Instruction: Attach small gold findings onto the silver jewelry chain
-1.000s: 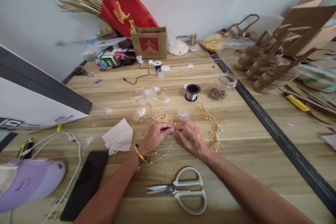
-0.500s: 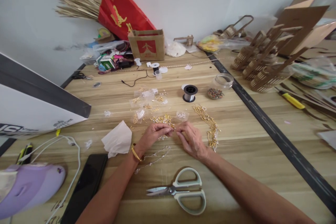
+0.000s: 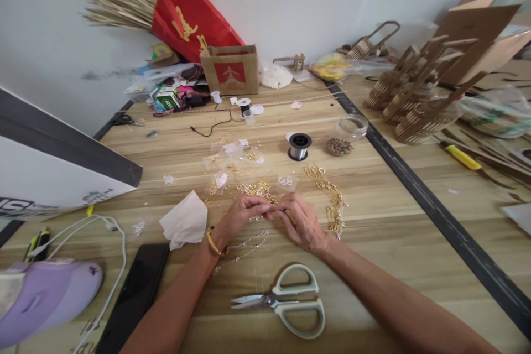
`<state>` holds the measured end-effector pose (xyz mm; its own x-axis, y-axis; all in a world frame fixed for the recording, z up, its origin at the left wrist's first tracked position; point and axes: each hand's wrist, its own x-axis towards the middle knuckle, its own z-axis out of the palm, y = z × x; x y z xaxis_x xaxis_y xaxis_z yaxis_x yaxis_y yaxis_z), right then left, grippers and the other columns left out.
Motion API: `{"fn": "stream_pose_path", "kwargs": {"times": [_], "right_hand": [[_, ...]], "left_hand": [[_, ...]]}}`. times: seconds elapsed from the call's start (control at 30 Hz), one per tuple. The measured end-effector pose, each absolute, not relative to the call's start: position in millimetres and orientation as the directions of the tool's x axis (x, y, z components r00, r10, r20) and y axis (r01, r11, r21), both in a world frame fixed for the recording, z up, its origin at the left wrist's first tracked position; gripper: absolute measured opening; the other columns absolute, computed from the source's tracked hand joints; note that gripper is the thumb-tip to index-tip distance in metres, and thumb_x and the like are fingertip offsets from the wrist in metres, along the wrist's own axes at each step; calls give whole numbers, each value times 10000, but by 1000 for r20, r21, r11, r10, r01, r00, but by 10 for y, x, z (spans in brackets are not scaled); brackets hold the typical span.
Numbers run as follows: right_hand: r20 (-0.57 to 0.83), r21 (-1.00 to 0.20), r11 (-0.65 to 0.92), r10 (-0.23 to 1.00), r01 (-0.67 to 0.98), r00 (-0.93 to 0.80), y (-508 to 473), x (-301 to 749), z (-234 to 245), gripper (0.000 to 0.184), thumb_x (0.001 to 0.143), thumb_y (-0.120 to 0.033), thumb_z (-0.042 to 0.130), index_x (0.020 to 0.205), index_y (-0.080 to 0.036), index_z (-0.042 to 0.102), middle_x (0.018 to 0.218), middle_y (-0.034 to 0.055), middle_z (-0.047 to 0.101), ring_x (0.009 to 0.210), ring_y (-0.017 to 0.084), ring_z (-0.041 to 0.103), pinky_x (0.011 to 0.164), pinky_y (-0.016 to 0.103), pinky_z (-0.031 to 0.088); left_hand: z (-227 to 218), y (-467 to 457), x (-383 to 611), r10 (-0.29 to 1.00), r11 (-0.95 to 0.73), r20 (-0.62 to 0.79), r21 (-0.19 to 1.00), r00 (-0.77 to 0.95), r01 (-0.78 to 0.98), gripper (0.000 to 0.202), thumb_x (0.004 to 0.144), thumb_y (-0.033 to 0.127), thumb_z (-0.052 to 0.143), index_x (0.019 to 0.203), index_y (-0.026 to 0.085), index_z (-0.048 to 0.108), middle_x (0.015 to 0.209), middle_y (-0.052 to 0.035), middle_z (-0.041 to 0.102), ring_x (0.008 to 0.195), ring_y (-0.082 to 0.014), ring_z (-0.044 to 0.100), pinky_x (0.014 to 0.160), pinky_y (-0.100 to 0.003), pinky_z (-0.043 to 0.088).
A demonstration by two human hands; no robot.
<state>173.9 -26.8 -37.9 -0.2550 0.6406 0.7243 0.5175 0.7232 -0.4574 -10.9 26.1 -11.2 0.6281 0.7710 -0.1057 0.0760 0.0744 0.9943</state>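
My left hand (image 3: 239,218) and my right hand (image 3: 302,222) meet at the fingertips over the middle of the table. Both are closed in a pinch; whatever lies between the fingers is too small to make out. Just beyond them spreads a pile of gold and silver beads and charms (image 3: 254,189). A silver chain (image 3: 244,255) lies by my left wrist, which wears a gold bracelet (image 3: 213,243). Gold chains (image 3: 332,199) are heaped to the right of my right hand. Nearer to me rest open scissors with pale handles (image 3: 299,302).
A spool of clear line (image 3: 299,147) and a jar of mixed beads (image 3: 341,145) stand farther back. On the left are a tissue (image 3: 186,220), a black phone (image 3: 131,293) and a white cable (image 3: 124,254). Small baskets (image 3: 415,105) and a yellow cutter (image 3: 463,156) lie right.
The fingertips have shifted very slightly while staying pinched together. The whole view has moved a little; the objects on the table keep their places.
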Motion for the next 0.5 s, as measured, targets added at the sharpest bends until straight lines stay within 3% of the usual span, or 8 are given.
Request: {"fn": "stream_pose_path", "kwargs": {"times": [0.5], "right_hand": [[694, -469, 700, 669, 539, -266, -273, 1740, -384, 151, 922, -123, 463, 1036, -200, 524, 875, 69, 598, 801, 183, 566, 670, 314, 493]], "left_hand": [[-131, 261, -127, 765, 61, -116, 992, 633, 108, 230, 814, 331, 633, 728, 134, 713, 703, -39, 700, 718, -157, 623, 778, -283, 469]]}}
